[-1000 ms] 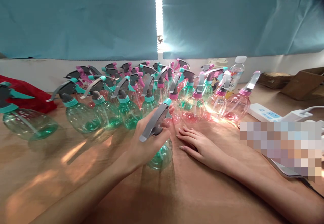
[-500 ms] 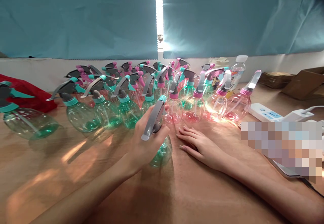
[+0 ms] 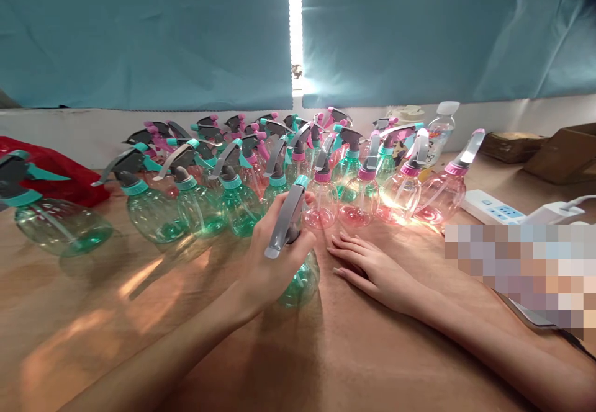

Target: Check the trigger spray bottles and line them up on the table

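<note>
My left hand (image 3: 277, 254) is wrapped round the neck of a green spray bottle (image 3: 300, 285) with a grey trigger head, which stands upright on the wooden table (image 3: 372, 362). Its fingertips are partly hidden behind the bottle. To the right, my right hand (image 3: 372, 266) lies flat on the table with its fingers spread, holding nothing. Just beyond it are pink spray bottles (image 3: 358, 204). More green spray bottles (image 3: 239, 207) stand behind and left of my left hand, several of them in rows reaching back to the wall.
At the far left a lone green bottle (image 3: 63, 229) stands before a red bag (image 3: 79, 182). On the right are a white power strip (image 3: 493, 207), a cardboard box (image 3: 563, 154), a pixelated flat object (image 3: 531, 275) and a white-capped bottle (image 3: 440, 133).
The whole view has shifted slightly, so everything appears a little further right. Both hands keep the same pose, my left still round the green bottle.
</note>
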Tool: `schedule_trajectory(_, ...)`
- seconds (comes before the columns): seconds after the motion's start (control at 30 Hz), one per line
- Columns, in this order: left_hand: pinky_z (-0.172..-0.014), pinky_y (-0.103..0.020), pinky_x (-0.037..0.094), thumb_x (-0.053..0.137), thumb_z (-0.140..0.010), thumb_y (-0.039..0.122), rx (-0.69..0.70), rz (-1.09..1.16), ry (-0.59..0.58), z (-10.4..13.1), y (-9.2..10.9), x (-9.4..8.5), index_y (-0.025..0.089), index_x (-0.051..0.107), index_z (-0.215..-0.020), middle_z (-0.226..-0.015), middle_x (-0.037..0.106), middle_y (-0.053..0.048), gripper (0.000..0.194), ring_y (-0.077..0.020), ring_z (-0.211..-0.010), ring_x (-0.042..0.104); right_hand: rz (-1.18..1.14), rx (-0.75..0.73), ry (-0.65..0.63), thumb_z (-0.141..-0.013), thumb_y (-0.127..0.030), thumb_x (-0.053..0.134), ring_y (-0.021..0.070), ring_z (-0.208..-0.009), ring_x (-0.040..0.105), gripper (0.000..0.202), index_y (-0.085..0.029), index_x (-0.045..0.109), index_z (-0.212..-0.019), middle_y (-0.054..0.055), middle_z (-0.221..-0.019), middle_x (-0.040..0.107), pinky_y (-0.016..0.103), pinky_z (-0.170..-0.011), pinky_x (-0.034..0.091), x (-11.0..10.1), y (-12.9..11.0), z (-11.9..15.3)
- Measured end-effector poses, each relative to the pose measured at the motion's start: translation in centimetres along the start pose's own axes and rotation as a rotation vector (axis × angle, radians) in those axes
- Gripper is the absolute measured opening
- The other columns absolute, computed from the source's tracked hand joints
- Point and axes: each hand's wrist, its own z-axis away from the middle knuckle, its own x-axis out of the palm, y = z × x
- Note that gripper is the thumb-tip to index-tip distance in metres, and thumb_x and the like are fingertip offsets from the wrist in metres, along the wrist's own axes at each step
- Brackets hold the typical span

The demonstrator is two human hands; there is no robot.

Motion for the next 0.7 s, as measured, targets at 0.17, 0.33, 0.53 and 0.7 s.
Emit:
schedule_trajectory(0.17, -0.056, -0.024, 0.039, 0.05, -0.075, 0.008, 0.016, 0.014, 0.005, 0.0, 0.0, 0.1, 0.024, 0.056, -0.109, -0.071, 0.05, 0.004, 0.038, -0.0116, -0.06, 0.047, 0.017, -0.005, -0.01, -0.097, -0.039, 0.047, 0.0288, -0.137, 0.039, 0.044, -0.02, 0.053, -0.137, 0.009, -0.144, 0.051, 0.051, -0.112, 0.036, 0.0, 0.0, 0.0)
schedule_trajectory(0.33, -0.058, -0.023, 0.039, 0.048, -0.073, 0.008, 0.044, -0.039, 0.017, -0.2, 0.6, -0.2, 0.021, 0.057, -0.096, -0.08, 0.056, 0.004, 0.028, -0.0088, -0.057, 0.042, 0.022, 0.005, -0.02, -0.098, -0.04, 0.046, 0.0287, -0.138, 0.039, 0.044, -0.02, 0.053, -0.136, 0.009, -0.144, 0.05, 0.051, -0.112, 0.036, 0.0, 0.0, 0.0)
schedule_trajectory(0.53, -0.051, -0.022, 0.033, 0.048, -0.071, 0.007, -0.001, -0.032, -0.002, -0.3, 1.2, -0.4, 0.02, 0.054, -0.081, -0.07, 0.049, 0.005, 0.017, -0.0078, -0.053, 0.036, 0.013, -0.003, -0.015, -0.097, -0.039, 0.047, 0.0283, -0.138, 0.039, 0.044, -0.02, 0.053, -0.137, 0.009, -0.144, 0.05, 0.051, -0.112, 0.035, -0.1, 0.0, 0.0)
schedule_trajectory(0.7, -0.047, -0.02, 0.03, 0.047, -0.072, 0.008, -0.022, -0.022, -0.012, -0.2, 1.6, -0.4, 0.019, 0.05, -0.076, -0.064, 0.041, 0.007, 0.013, -0.0067, -0.05, 0.031, -0.003, -0.006, 0.002, -0.097, -0.039, 0.048, 0.028, -0.139, 0.037, 0.044, -0.023, 0.052, -0.138, 0.007, -0.145, 0.05, 0.05, -0.112, 0.035, 0.0, 0.1, 0.1)
